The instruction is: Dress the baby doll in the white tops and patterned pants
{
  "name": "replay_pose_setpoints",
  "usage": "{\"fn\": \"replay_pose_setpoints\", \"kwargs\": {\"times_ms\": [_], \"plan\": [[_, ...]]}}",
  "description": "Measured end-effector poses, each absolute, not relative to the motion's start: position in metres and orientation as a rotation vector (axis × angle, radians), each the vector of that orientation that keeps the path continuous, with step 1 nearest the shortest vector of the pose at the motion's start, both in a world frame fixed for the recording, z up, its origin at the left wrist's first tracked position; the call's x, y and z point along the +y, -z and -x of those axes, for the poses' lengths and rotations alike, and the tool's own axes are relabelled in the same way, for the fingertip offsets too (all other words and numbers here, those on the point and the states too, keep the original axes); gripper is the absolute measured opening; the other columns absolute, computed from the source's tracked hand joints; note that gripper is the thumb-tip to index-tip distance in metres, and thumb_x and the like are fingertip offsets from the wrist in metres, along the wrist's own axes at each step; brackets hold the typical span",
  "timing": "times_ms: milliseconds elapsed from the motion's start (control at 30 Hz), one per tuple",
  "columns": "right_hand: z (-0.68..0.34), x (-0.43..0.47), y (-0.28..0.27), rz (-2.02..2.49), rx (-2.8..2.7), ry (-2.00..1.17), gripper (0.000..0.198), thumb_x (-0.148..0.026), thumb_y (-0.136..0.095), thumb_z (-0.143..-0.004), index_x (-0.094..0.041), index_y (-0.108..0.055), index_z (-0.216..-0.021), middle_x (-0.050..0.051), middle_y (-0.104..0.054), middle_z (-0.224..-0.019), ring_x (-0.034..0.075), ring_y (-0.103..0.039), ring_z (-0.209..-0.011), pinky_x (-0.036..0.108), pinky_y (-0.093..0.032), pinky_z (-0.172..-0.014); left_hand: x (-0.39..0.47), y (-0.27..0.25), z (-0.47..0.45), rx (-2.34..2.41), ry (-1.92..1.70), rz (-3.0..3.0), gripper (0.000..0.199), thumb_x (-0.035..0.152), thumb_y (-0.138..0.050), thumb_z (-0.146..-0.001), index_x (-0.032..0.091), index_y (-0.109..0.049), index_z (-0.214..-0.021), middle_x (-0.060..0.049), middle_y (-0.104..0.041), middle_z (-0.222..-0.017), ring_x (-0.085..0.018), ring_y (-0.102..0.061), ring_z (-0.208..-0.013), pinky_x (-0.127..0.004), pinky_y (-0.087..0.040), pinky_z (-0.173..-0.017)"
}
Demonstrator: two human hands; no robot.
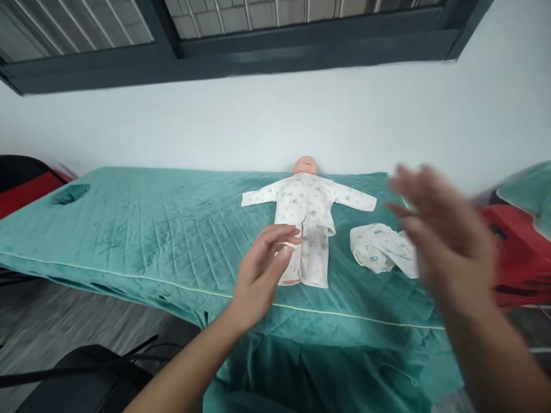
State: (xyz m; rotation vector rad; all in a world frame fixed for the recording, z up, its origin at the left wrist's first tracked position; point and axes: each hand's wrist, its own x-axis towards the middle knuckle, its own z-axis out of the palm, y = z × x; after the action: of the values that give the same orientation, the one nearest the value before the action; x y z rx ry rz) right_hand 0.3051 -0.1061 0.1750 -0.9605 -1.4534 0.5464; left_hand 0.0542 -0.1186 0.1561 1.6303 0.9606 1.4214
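Note:
A baby doll [305, 165] lies on its back, dressed in a white patterned long-sleeved top [305, 198] and matching trousers [314, 261]. Its arms stretch out to both sides within the sleeves. My left hand [262, 269] hovers at the left trouser leg, fingers curved and thumb apart, with nothing held; it hides part of that leg. Motion smears my right hand [447, 235], but its fingers are stretched out and hold nothing visible. Just left of it is a crumpled white cloth with green prints [381, 246], partly covered by the hand.
A green quilted cover [172, 229] spreads over the long bed, with a face hole [71, 194] at the left end. Behind it rise a white wall [215, 126] and a barred window. A red object [523, 252] stands at the right, a black chair [81, 378] at the lower left.

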Motion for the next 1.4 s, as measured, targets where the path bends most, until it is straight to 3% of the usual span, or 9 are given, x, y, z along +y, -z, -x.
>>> {"fn": "replay_pose_setpoints", "kwargs": {"times_ms": [67, 267, 467, 600, 867, 1033, 1400], "plan": [[-0.292, -0.086, -0.152, 0.955, -1.436, -0.663, 0.050, -0.035, -0.066, -0.094, -0.044, -0.053, -0.141, 0.000, -0.052, -0.151, 0.027, -0.049, -0.140, 0.053, -0.047, -0.111, -0.087, -0.126, -0.057, 1.119, -1.416, -1.742, 0.025, 0.039, -0.053, -0.099, 0.029, -0.067, -0.116, -0.007, -0.065, -0.119, -0.021, -0.064, -0.110, -0.039, -0.056, -0.095], [-0.253, -0.003, -0.074, 1.198, -1.368, -0.760, 0.049, -0.044, -0.062, -0.091, -0.027, -0.057, -0.137, 0.009, -0.053, -0.150, 0.028, -0.049, -0.140, 0.053, -0.041, -0.116, 0.006, -0.075, -0.060, 1.392, -1.448, -1.916, 0.026, 0.033, -0.052, -0.098, 0.023, -0.064, -0.119, -0.009, -0.063, -0.125, -0.021, -0.057, -0.124, -0.042, -0.046, -0.110], [-0.241, 0.090, -0.073, 1.268, -1.351, -0.642, 0.048, -0.044, -0.057, -0.089, -0.023, -0.059, -0.133, 0.010, -0.058, -0.144, 0.027, -0.052, -0.136, 0.052, -0.038, -0.117, 0.104, -0.075, -0.070, 1.466, -1.432, -1.795, 0.023, 0.024, -0.054, -0.093, 0.021, -0.067, -0.113, -0.009, -0.066, -0.122, -0.022, -0.058, -0.123, -0.042, -0.049, -0.107], [-0.242, 0.140, -0.075, 1.326, -1.443, -0.603, 0.050, -0.043, -0.058, -0.088, -0.021, -0.058, -0.133, 0.012, -0.059, -0.142, 0.030, -0.052, -0.135, 0.053, -0.035, -0.118, 0.156, -0.074, -0.081, 1.395, -1.376, -1.804, 0.029, 0.024, -0.053, -0.094, 0.019, -0.067, -0.119, -0.011, -0.061, -0.136, -0.023, -0.057, -0.130, -0.042, -0.046, -0.113], [-0.245, 0.151, -0.055, 1.240, -1.572, -0.620, 0.036, -0.041, -0.055, -0.094, -0.027, -0.063, -0.126, 0.005, -0.059, -0.143, 0.026, -0.050, -0.137, 0.049, -0.035, -0.119, 0.165, -0.059, -0.076, 1.301, -1.129, -2.036, 0.039, 0.036, -0.041, -0.102, 0.024, -0.063, -0.132, -0.004, -0.050, -0.154, -0.023, -0.033, -0.152, -0.048, -0.029, -0.128], [-0.243, 0.151, -0.056, 1.227, -1.608, -0.584, 0.025, -0.038, -0.055, -0.095, -0.029, -0.068, -0.114, 0.003, -0.058, -0.144, 0.024, -0.048, -0.140, 0.049, -0.034, -0.120, 0.166, -0.057, -0.075, 1.333, -1.075, -2.069, 0.041, 0.037, -0.041, -0.103, 0.026, -0.060, -0.137, -0.003, -0.051, -0.154, -0.022, -0.031, -0.153, -0.049, -0.026, -0.129], [-0.244, 0.150, -0.060, 1.256, -1.723, -0.574, 0.030, -0.041, -0.049, -0.098, -0.028, -0.065, -0.120, 0.005, -0.054, -0.148, 0.025, -0.041, -0.145, 0.052, -0.029, -0.123, 0.165, -0.060, -0.078, 1.378, -1.024, -2.087, 0.042, 0.037, -0.042, -0.102, 0.028, -0.060, -0.138, -0.003, -0.051, -0.154, -0.023, -0.033, -0.152, -0.048, -0.025, -0.129]]}}
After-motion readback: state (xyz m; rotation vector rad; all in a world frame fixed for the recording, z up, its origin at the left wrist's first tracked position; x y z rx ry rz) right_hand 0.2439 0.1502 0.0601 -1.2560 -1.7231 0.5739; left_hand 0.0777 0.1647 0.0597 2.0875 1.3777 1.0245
